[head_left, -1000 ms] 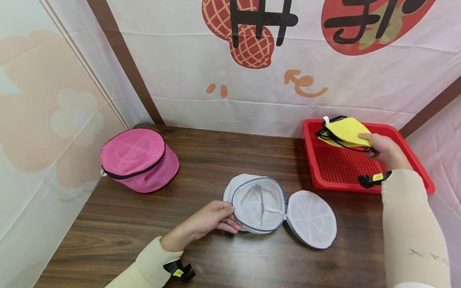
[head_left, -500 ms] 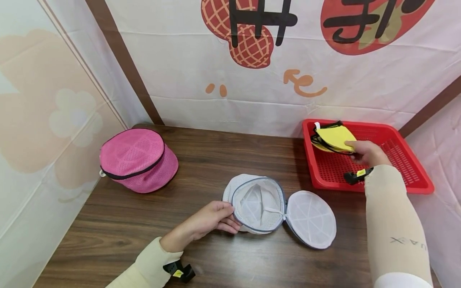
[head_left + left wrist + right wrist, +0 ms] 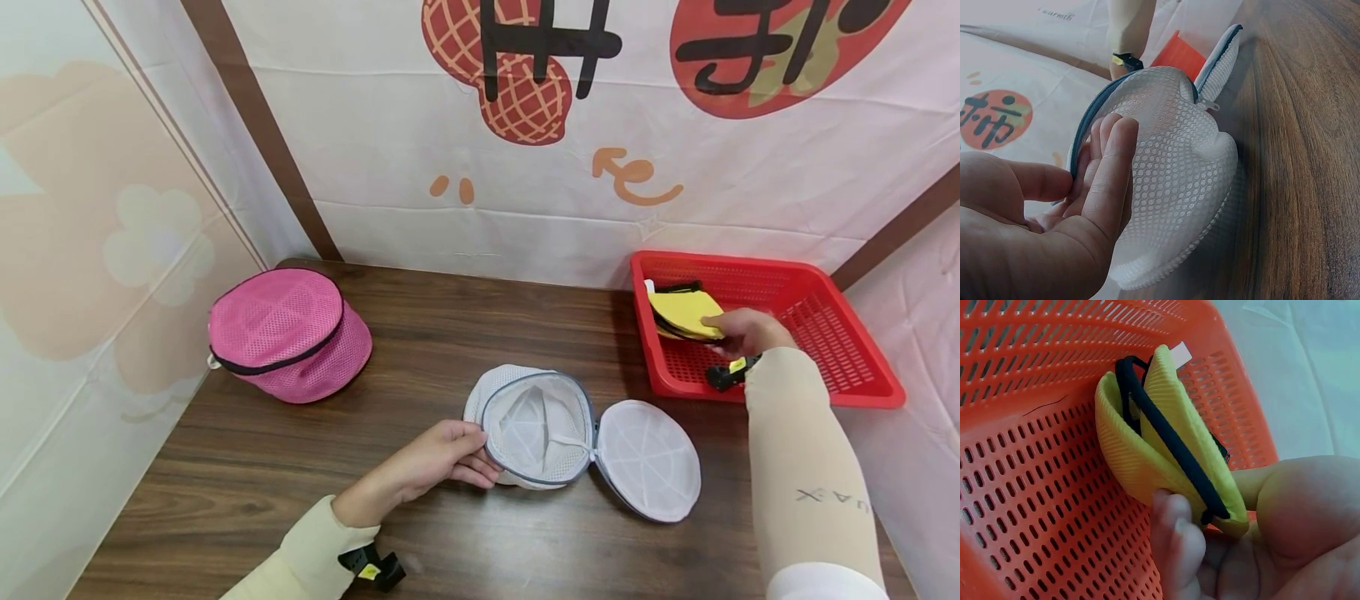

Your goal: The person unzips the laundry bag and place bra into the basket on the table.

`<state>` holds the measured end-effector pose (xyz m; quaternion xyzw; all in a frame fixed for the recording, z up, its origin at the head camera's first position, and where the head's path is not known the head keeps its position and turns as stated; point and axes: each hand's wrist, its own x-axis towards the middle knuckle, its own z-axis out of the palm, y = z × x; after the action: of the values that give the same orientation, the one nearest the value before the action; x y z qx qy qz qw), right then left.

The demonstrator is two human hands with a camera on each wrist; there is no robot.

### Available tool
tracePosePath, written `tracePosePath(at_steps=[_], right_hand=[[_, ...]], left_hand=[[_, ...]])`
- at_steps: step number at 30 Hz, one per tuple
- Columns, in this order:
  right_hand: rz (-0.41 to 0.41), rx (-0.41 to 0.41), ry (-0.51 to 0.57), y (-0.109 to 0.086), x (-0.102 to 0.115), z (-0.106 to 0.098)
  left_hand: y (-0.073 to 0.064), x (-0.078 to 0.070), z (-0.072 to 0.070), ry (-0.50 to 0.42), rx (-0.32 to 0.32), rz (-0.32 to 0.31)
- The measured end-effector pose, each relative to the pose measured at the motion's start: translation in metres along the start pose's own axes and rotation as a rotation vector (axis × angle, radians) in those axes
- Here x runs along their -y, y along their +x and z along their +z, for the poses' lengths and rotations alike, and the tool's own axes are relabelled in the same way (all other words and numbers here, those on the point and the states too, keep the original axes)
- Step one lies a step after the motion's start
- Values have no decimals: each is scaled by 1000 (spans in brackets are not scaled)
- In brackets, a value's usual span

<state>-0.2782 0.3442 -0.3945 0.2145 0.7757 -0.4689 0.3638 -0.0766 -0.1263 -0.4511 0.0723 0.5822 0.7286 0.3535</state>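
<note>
My left hand pinches the left rim of a white mesh laundry bag, thumb on the rim and fingers along the outer wall. The bag lies with its round mouth facing up, blue-grey trimmed, its zipped lid folded out to the right. My right hand grips the near corner of a folded yellow bra with black straps and a white tag. The bra is inside the left part of the red basket; whether it touches the bottom I cannot tell. Its two ribbed cups are folded together.
A pink mesh laundry bag with a black zip stands at the table's left side. Brown wood table lies between it and the basket. Printed cloth walls enclose the back and sides.
My right hand has carried the yellow bra left and down, from above the basket to inside its left part. The left hand and the white bag stay in place.
</note>
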Motion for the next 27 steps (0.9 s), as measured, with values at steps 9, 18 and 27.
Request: tracePosePath(at_steps=[9,18,27], right_hand=[[37,26,-192,-3,3,13],[81,-86,-268,-13,11,20],[52,-179,-351,-23,17,23]], left_hand=[[-2,0,1,-4,-3,-10],[0,4,0,-13,-1,-10],[0,1,1,-9,-1,-5]])
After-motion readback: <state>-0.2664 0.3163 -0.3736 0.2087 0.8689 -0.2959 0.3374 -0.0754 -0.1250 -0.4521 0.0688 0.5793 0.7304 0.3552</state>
